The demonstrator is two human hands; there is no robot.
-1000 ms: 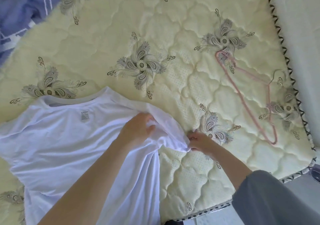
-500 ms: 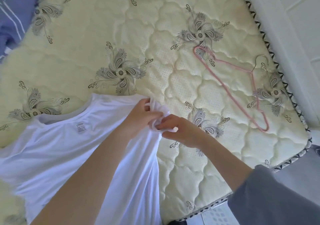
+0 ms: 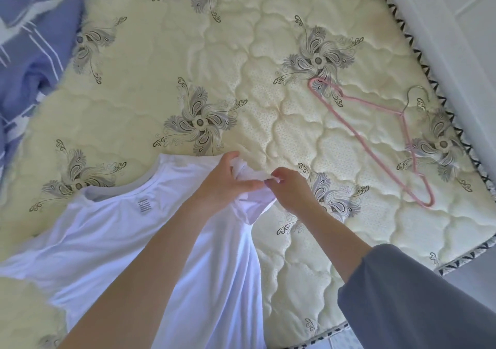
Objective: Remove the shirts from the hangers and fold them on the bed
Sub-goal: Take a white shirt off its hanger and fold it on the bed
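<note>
A white shirt (image 3: 107,241) lies flat on the cream quilted bed (image 3: 268,40), collar toward the far side, with a printed label under the neckline. My left hand (image 3: 225,179) and my right hand (image 3: 290,187) meet at the shirt's right sleeve, both pinching the bunched white fabric between them. The sleeve is gathered up off the mattress. An empty pink wire hanger (image 3: 375,131) lies on the bed to the right of my hands, its metal hook near the bed's edge.
A blue patterned blanket (image 3: 29,40) is heaped at the far left of the bed. The mattress's black-and-white trimmed edge (image 3: 440,85) runs along the right, beside a white wall or door. Floor shows at the lower right.
My right hand has come left from the sleeve's outer tip to meet my left hand, and the stretched-out sleeve is now bunched between both hands. The view has shifted slightly.
</note>
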